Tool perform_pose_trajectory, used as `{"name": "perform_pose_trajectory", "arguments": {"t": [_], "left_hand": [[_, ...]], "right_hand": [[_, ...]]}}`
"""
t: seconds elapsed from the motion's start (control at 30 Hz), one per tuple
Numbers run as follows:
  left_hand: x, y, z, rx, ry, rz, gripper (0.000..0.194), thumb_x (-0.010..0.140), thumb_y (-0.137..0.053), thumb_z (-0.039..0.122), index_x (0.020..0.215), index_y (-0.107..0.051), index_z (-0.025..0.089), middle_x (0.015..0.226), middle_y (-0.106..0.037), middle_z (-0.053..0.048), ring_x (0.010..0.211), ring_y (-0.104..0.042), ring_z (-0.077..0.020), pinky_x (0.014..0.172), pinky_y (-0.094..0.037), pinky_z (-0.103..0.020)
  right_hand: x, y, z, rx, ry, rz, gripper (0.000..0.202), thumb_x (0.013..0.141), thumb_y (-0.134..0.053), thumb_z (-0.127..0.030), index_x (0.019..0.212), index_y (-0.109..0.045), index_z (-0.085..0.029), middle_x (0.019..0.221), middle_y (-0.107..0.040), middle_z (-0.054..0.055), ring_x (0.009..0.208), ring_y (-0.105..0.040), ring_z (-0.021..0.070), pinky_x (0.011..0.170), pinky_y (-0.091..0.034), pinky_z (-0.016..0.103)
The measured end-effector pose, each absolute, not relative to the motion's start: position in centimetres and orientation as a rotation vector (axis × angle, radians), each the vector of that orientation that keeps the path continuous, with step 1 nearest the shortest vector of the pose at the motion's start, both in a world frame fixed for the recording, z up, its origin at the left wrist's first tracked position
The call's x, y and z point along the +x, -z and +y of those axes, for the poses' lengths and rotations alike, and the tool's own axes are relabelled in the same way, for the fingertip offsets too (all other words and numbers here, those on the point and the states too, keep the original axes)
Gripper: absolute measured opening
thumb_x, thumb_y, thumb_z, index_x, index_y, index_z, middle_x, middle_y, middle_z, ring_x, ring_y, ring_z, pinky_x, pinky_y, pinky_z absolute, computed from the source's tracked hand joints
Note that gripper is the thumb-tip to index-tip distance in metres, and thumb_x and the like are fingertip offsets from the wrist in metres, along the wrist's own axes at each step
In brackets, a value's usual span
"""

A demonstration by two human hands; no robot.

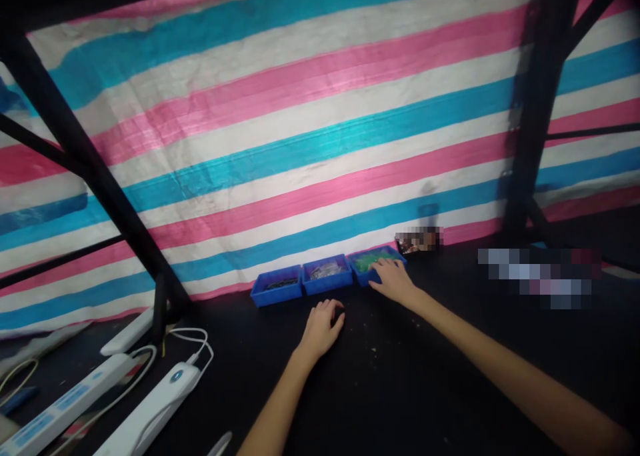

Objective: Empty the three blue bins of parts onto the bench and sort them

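Three small blue bins stand in a row against the striped sheet. Dark pieces lie in the left bin (pixel 257 297), clear or whitish ones in the middle bin (pixel 327 283), and green pieces (pixel 367 261) in the right bin (pixel 367 279). My right hand (pixel 393 279) reaches over the front rim of the right bin, fingers spread and tips at the green pieces; no piece can be made out in its grip. Below the middle bin, my left hand (pixel 321 326) rests on the black table, thumb apart from loosely bent fingers, with nothing visible in it.
White power strips (pixel 70 403) and a white device (pixel 155 409) with a cable lie at the left. Black frame posts (pixel 100 189) rise on both sides. A pink, blue and white sheet (pixel 310 143) hangs behind. Blurred-out items stand right of the bins.
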State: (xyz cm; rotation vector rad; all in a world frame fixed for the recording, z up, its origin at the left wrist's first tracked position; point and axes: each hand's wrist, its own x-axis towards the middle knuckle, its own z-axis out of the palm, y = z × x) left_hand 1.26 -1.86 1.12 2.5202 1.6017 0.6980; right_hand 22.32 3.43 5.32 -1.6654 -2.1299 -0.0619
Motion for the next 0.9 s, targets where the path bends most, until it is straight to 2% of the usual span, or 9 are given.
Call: {"name": "perform_pose_trajectory", "arguments": {"t": [0.07, 0.17, 0.27, 0.33, 0.47, 0.53, 0.67, 0.8, 0.9], "left_hand": [[1.3, -1.1, -2.0, 2.505, -0.746, 1.607, 0.024, 0.084, -0.038, 0.032, 0.099, -0.053, 0.021, 0.075, -0.052, -0.002, 0.074, -0.049, -0.0171, 0.069, -0.037, -0.029], [1.5, -1.2, -2.2, 2.446, -0.846, 1.602, 0.029, 0.086, -0.035, 0.035, 0.106, -0.05, 0.02, 0.077, -0.053, -0.002, 0.076, -0.05, -0.0175, 0.071, -0.038, -0.03], [1.8, -1.7, -2.7, 2.4, -0.925, 1.582, 0.031, 0.087, -0.034, 0.035, 0.111, -0.048, 0.021, 0.086, -0.055, -0.004, 0.082, -0.051, -0.0178, 0.077, -0.039, -0.031], [2.2, -2.2, -3.2, 2.4, -0.975, 1.552, 0.032, 0.088, -0.033, 0.034, 0.115, -0.046, 0.023, 0.098, -0.055, -0.005, 0.093, -0.051, -0.0184, 0.083, -0.037, -0.033], [3.5, -3.1, -4.5, 2.514, -0.983, 1.384, 0.039, 0.088, -0.035, 0.035, 0.126, -0.036, 0.027, 0.128, -0.042, -0.005, 0.118, -0.037, -0.0189, 0.097, -0.029, -0.036], [4.4, -3.2, -5.1, 2.598, -0.927, 1.301, 0.045, 0.087, -0.037, 0.037, 0.13, -0.03, 0.028, 0.136, -0.033, -0.005, 0.126, -0.026, -0.0204, 0.101, -0.024, -0.038], [5.4, -3.1, -5.6, 2.739, -0.811, 1.197, 0.051, 0.087, -0.038, 0.04, 0.134, -0.023, 0.029, 0.142, -0.022, -0.003, 0.131, -0.014, -0.0211, 0.103, -0.021, -0.042], [5.3, -3.1, -5.5, 2.721, -0.85, 1.243, 0.047, 0.087, -0.037, 0.039, 0.132, -0.027, 0.029, 0.142, -0.024, -0.002, 0.132, -0.013, -0.02, 0.105, -0.019, -0.042], [5.1, -3.0, -5.4, 2.645, -0.924, 1.295, 0.048, 0.087, -0.037, 0.039, 0.132, -0.026, 0.026, 0.142, -0.024, -0.004, 0.131, -0.014, -0.0207, 0.104, -0.019, -0.043]], "right_hand": [[23.4, -5.2, 2.1, -1.482, 0.005, -2.186, 0.026, 0.073, -0.055, -0.036, 0.09, -0.063, -0.019, 0.094, -0.063, 0.008, 0.094, -0.054, 0.0238, 0.088, -0.033, 0.037], [25.7, -5.3, 1.4, -1.409, -0.296, -2.029, 0.032, 0.076, -0.047, -0.049, 0.083, -0.065, -0.024, 0.083, -0.067, 0.004, 0.078, -0.06, 0.0184, 0.071, -0.043, 0.028], [28.4, -4.7, 2.4, -1.454, -0.226, -1.78, 0.032, 0.075, -0.048, -0.046, 0.087, -0.065, -0.022, 0.091, -0.066, 0.005, 0.081, -0.06, 0.0191, 0.071, -0.045, 0.028], [29.8, -3.7, 3.3, -1.51, -0.213, -1.785, 0.033, 0.069, -0.055, -0.043, 0.092, -0.065, -0.021, 0.096, -0.065, 0.006, 0.083, -0.06, 0.021, 0.073, -0.045, 0.029], [29.9, -1.9, 3.6, -1.558, -0.394, -1.874, 0.028, 0.072, -0.051, -0.043, 0.08, -0.069, -0.024, 0.086, -0.068, 0.005, 0.083, -0.061, 0.0223, 0.074, -0.045, 0.031], [28.9, -1.6, 3.0, -1.514, -0.405, -1.903, 0.027, 0.072, -0.051, -0.043, 0.08, -0.069, -0.024, 0.087, -0.068, 0.004, 0.083, -0.061, 0.0224, 0.073, -0.046, 0.03], [27.1, -2.4, 1.3, -1.452, -0.335, -1.965, 0.024, 0.074, -0.05, -0.041, 0.079, -0.068, -0.026, 0.084, -0.067, 0.001, 0.075, -0.061, 0.0191, 0.066, -0.046, 0.028], [26.5, -4.1, -0.1, -1.483, -0.083, -1.872, 0.019, 0.074, -0.052, -0.04, 0.076, -0.067, -0.029, 0.08, -0.066, -0.003, 0.072, -0.06, 0.0162, 0.057, -0.043, 0.025], [26.2, -5.1, -1.1, -1.373, 0.187, -1.786, 0.018, 0.077, -0.051, -0.037, 0.08, -0.067, -0.027, 0.08, -0.063, -0.001, 0.076, -0.058, 0.0155, 0.057, -0.042, 0.024]]}}
